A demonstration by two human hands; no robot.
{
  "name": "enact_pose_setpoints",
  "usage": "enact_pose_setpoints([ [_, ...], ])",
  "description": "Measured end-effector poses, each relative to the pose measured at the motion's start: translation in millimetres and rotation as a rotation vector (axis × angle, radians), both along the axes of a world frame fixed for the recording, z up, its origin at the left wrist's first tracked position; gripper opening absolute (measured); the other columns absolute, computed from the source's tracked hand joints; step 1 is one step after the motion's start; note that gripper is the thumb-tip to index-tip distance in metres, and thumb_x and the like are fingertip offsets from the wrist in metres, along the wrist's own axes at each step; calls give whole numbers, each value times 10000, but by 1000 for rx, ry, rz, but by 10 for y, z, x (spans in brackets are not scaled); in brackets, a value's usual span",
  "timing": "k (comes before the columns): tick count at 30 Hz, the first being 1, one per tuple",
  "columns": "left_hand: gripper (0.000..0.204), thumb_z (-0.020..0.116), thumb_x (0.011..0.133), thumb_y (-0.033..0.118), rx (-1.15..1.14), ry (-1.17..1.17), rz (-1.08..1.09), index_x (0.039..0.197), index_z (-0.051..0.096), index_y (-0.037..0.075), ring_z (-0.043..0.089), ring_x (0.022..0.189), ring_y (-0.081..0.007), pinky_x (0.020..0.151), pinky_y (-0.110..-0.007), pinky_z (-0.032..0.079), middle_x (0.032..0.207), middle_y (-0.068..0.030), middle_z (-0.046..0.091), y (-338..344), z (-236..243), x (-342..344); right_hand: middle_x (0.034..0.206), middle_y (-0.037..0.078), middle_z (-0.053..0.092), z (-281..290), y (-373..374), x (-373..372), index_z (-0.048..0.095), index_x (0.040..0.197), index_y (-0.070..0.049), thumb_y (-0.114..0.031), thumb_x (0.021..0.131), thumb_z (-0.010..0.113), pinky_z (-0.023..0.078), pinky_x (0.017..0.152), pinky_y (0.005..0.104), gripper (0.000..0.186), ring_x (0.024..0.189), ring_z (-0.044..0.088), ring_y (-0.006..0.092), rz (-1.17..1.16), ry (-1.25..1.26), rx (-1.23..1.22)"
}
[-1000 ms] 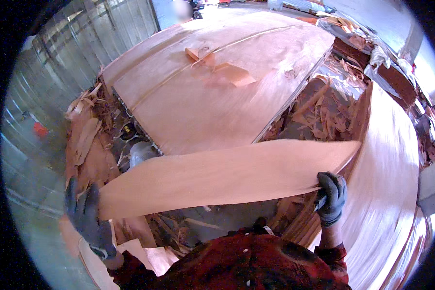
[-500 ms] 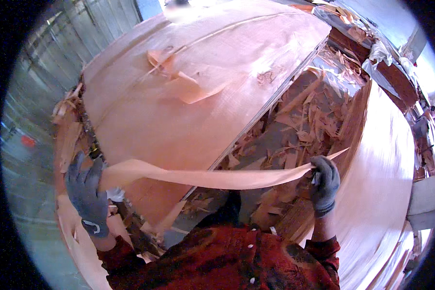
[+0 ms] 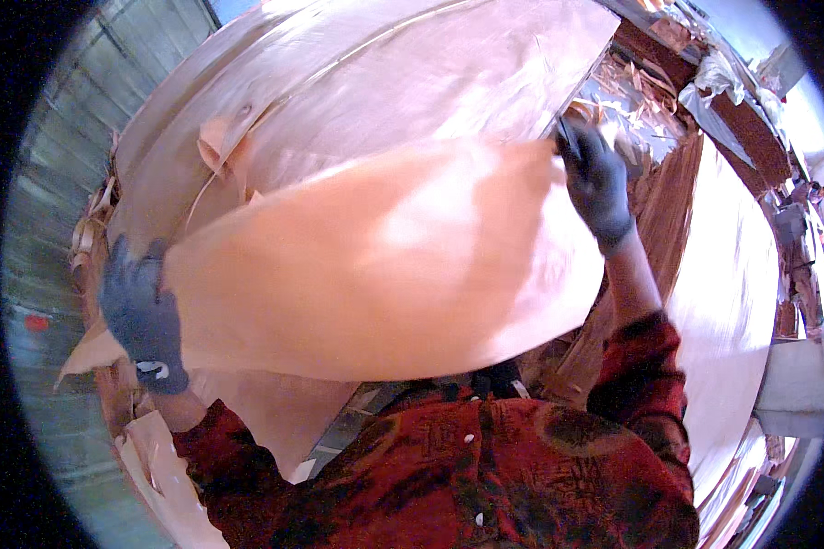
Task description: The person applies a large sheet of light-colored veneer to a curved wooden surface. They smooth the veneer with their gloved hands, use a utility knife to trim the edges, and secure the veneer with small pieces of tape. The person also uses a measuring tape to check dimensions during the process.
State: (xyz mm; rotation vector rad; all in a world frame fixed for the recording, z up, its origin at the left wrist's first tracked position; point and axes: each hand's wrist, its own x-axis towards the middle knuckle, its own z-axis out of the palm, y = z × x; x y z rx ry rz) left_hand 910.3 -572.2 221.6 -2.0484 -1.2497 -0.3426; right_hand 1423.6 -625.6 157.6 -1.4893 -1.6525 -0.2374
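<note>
I hold a thin, light orange wood veneer sheet [image 3: 366,284] spread across the middle, raised over a large pale sheet-covered surface [image 3: 384,82]. My left hand [image 3: 142,311], in a grey glove, grips the sheet's left end, fingers pointing up along it. My right hand [image 3: 595,183], gloved alike, is farther forward and closed on the sheet's upper right corner. A torn, curled veneer piece [image 3: 220,146] lies on the pale surface beyond.
Tall stacked pale sheets [image 3: 723,274] stand at my right. Veneer scraps [image 3: 632,91] fill the gap at upper right, near crumpled white plastic [image 3: 714,78]. A person [image 3: 810,197] is at the far right. A corrugated metal wall [image 3: 82,101] runs along the left.
Both hands have moved forward and up, the right one much more. The veneer sheet, nearly edge-on half a second ago, now shows its broad face over the pale surface.
</note>
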Motion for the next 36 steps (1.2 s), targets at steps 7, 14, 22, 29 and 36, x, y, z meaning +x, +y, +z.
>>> enact_pose_setpoints([
  [7, 341, 497, 776, 189, 465, 73, 210, 1071, 620, 70, 563, 1033, -284, 964, -440, 383, 1088, -110, 618, -355, 597, 524, 1045, 153, 547, 893, 1656, 811, 491, 1180, -75, -78, 837, 527, 477, 696, 348, 346, 876, 571, 262, -15, -404, 521],
  [14, 346, 483, 857, 307, 528, 262, 29, 948, 650, 18, 630, 863, -244, 920, -506, 401, 964, -93, 658, -1169, 345, 1198, 968, 126, 582, 1286, 2216, 1347, 513, 1100, -52, -62, 801, 571, 481, 707, 331, 305, 837, 576, 271, 526, -61, 891],
  [22, 231, 552, 751, 170, -92, -378, 314, 956, 643, 114, 581, 987, -271, 944, -484, 359, 942, -59, 640, -1034, -1015, 2848, 1040, 140, 595, -333, 2243, 1883, 554, 1086, 1, 72, 807, 449, 495, 813, 311, 306, 957, 583, 233, 463, -21, 81],
  [29, 258, 578, 677, 135, -379, -378, 333, 924, 653, 146, 551, 1045, -302, 932, -470, 360, 885, -37, 634, -1027, -1511, 2881, 1049, 138, 594, -233, 2274, 1461, 574, 1068, -15, 64, 826, 472, 524, 771, 304, 274, 930, 597, 222, 564, -136, -91],
  [36, 238, 539, 702, 135, -324, -566, 399, 909, 649, 91, 571, 966, -308, 915, -466, 371, 795, -61, 611, -664, -2156, 2928, 971, 140, 620, -308, 2396, 526, 601, 1010, -18, 14, 846, 502, 499, 702, 290, 195, 823, 630, 212, 787, -144, -226],
])
